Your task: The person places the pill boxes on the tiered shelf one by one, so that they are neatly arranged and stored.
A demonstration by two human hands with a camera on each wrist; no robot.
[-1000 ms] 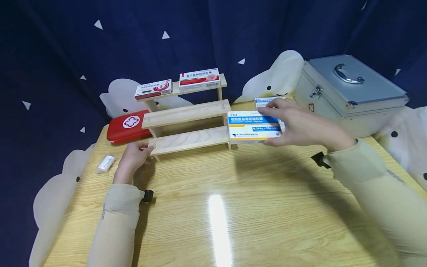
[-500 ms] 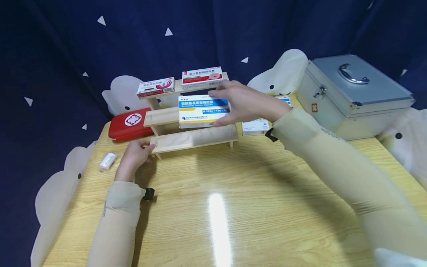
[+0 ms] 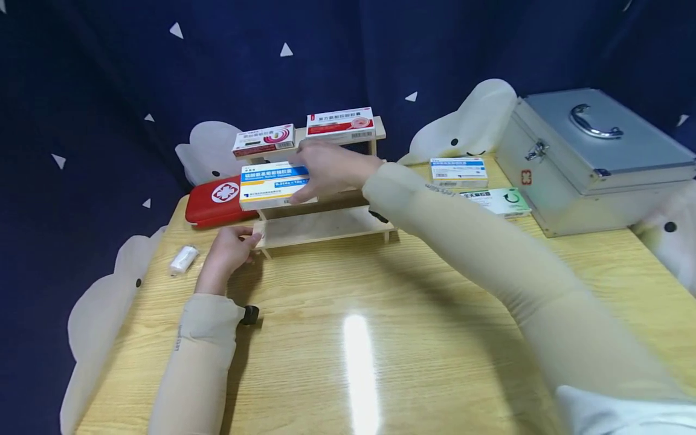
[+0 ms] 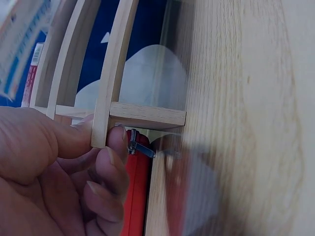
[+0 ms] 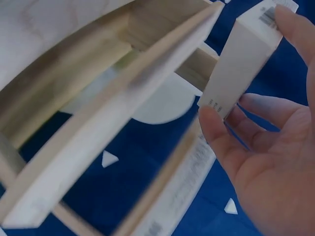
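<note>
In the head view my right hand grips a white, blue and yellow medicine box by its right end. The box overlaps the left part of the middle tier of a small three-tier wooden shelf. In the right wrist view, thumb and fingers hold opposite sides of the medicine box. My left hand pinches the left end of the lowest board, thumb above and fingers below, as the left wrist view shows on the board's edge. Two red-and-white medicine boxes lie on the top tier.
A red first-aid pouch lies left of the shelf, with a small white wrapped roll in front. To the right are a blue-and-white box, a green-and-white box and a metal case. A dark blue curtain hangs behind.
My right hand has carried the medicine box leftward from the shelf's right end to the left part of the middle tier. My left hand stays on the lowest board.
</note>
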